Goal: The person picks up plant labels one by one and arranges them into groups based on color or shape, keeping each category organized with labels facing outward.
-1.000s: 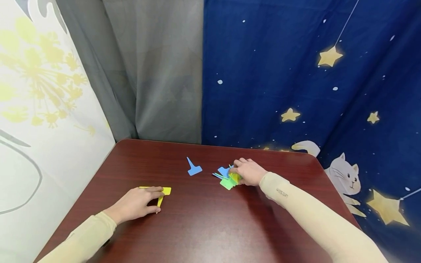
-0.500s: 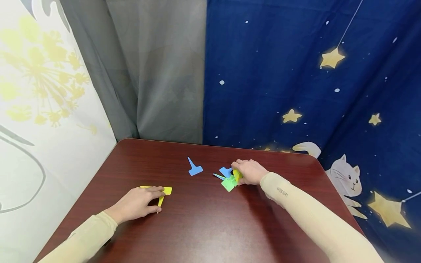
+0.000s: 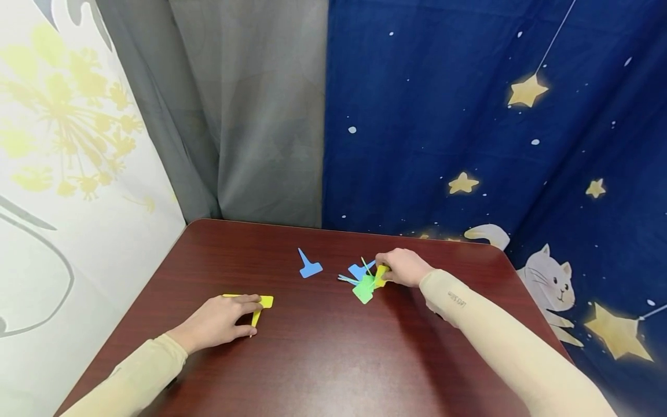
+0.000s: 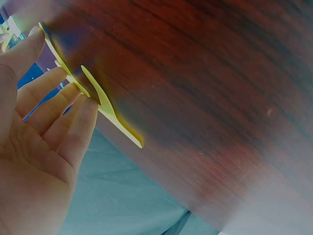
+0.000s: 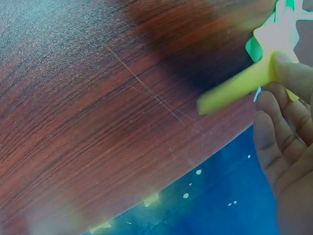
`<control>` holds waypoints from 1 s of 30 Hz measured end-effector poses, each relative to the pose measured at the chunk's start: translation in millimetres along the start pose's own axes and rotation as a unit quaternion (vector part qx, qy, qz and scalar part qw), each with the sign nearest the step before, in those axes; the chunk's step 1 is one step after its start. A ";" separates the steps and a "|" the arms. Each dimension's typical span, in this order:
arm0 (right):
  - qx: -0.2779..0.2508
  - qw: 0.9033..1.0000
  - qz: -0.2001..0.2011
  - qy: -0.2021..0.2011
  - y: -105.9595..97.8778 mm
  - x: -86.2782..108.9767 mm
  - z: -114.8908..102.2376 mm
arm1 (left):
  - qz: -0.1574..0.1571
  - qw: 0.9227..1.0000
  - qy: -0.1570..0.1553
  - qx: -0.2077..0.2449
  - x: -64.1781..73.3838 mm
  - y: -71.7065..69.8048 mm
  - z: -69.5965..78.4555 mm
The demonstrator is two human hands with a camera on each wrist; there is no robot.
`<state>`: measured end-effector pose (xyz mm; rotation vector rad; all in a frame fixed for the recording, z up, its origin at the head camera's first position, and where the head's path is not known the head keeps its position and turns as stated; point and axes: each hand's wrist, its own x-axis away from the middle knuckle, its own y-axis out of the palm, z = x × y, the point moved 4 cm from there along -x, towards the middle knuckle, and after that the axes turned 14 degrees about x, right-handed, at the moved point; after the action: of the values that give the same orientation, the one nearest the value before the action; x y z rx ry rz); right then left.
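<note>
My right hand (image 3: 405,267) pinches a yellow T-shaped plant label (image 5: 237,88) between thumb and fingers, at the right side of a small heap. Green plant labels (image 3: 363,292) lie at the front of that heap, with a blue plant label (image 3: 356,271) behind them. On the left of the table, my left hand (image 3: 216,321) rests with its fingers extended over yellow plant labels (image 3: 266,302). In the left wrist view its fingertips touch the edges of these yellow labels (image 4: 106,108), and the thumb lies at their far end. The hand partly hides them from above.
A single blue plant label (image 3: 311,270) lies apart near the back middle of the reddish-brown table (image 3: 312,370). Behind the table hang a grey curtain (image 3: 271,116) and a dark blue curtain (image 3: 417,145) with stars. A white patterned cloth (image 3: 94,243) borders the left side.
My right hand has shifted slightly right, drawing the yellow plant label toward the heap's right edge. More of the green and blue labels shows. My left hand stays in place.
</note>
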<state>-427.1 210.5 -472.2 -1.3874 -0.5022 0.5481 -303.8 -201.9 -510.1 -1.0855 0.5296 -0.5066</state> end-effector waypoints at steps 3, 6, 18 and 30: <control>-0.006 1.000 0.001 0.012 -2.4 0.5 6.1 | 0.006 1.000 0.003 0.001 -0.3 -0.9 0.8; -0.008 1.000 0.002 0.029 -6.6 1.1 11.9 | 0.012 1.000 0.011 0.000 -0.5 -1.3 1.4; 0.007 0.998 -0.006 0.054 -29.6 3.2 19.0 | 0.010 1.000 0.008 -0.002 0.3 -2.2 1.5; -0.085 0.993 0.004 0.079 -44.1 -7.5 6.5 | -0.004 1.000 0.021 0.002 -1.4 -6.8 3.2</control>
<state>-434.1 206.4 -427.7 -1.5814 -0.4214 0.4047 -303.7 -201.4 -502.4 -1.0742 0.5619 -0.5382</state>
